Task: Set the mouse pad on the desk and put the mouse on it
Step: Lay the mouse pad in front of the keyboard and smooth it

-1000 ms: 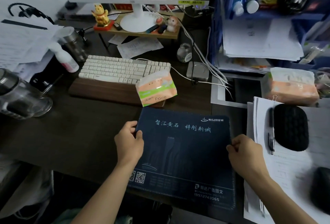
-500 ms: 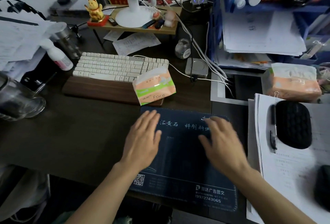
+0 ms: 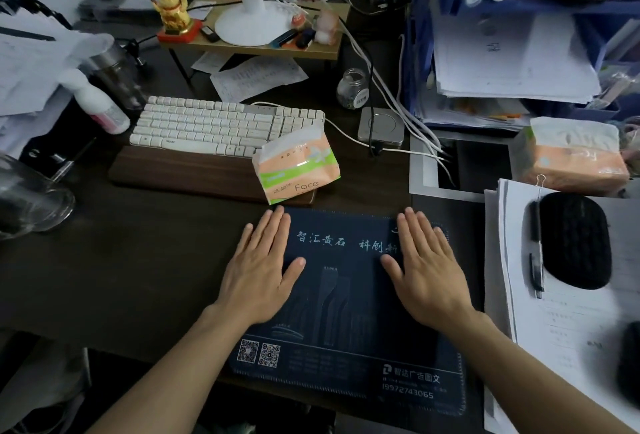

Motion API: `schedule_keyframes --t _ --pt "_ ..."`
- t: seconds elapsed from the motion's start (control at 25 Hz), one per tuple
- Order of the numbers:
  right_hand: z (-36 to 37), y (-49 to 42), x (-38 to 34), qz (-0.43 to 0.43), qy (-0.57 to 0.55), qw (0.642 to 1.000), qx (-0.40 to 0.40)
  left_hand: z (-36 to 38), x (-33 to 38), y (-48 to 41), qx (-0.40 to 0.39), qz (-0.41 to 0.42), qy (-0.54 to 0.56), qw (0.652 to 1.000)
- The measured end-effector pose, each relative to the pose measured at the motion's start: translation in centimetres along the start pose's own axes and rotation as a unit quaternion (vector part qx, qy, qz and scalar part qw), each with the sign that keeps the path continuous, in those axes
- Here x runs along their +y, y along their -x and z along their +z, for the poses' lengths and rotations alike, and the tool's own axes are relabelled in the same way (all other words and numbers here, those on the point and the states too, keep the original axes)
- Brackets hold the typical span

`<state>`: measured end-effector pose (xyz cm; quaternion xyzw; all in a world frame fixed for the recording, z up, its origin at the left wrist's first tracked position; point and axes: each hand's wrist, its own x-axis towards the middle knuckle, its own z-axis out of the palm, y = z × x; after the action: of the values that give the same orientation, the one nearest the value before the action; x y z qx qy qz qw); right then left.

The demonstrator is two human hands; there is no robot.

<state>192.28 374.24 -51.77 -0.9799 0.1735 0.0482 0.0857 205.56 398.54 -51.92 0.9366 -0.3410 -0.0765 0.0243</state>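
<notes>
The dark blue mouse pad [image 3: 346, 298] with pale printed text lies flat on the dark desk [image 3: 138, 277], its near edge past the desk's front edge. My left hand [image 3: 263, 274] rests palm down on the pad's left part, fingers apart. My right hand [image 3: 426, 271] lies flat on its right part in the same way. Neither hand holds anything. A black oval textured object [image 3: 575, 239] sits on papers to the right, and a dark rounded object [image 3: 630, 364] is cut off at the right edge. I cannot tell which is the mouse.
A tissue pack [image 3: 298, 170] stands just beyond the pad, against a wooden wrist rest [image 3: 180, 170] and white keyboard [image 3: 214, 125]. A pen [image 3: 536, 250] lies on the clipped papers [image 3: 561, 322]. A glass jug [image 3: 27, 198] is at the left, a second tissue pack [image 3: 575, 156] at the right.
My hands let go of the pad's side edges and came down flat on top of it. They have since spread apart toward the pad's far corners.
</notes>
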Motion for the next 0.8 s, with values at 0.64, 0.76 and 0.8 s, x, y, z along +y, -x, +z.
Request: schedule_keyframes --t 0.64,0.76,0.8 --pt "-2.4 5.1 -3.6 -0.044 -0.058 0.995 -0.066 -0.6 4.0 4.1 0.01 0.024 0.016 1.0" --pt "-0.1 9.8 -7.0 -0.086 -0.107 0.99 -0.039 1.0 8.0 8.9 0.001 0.077 0.033 0.996" --pt "0.9 10.5 -7.4 -0.097 -0.09 0.991 -0.032 1.5 8.5 9.8 0.003 0.078 0.025 0.997"
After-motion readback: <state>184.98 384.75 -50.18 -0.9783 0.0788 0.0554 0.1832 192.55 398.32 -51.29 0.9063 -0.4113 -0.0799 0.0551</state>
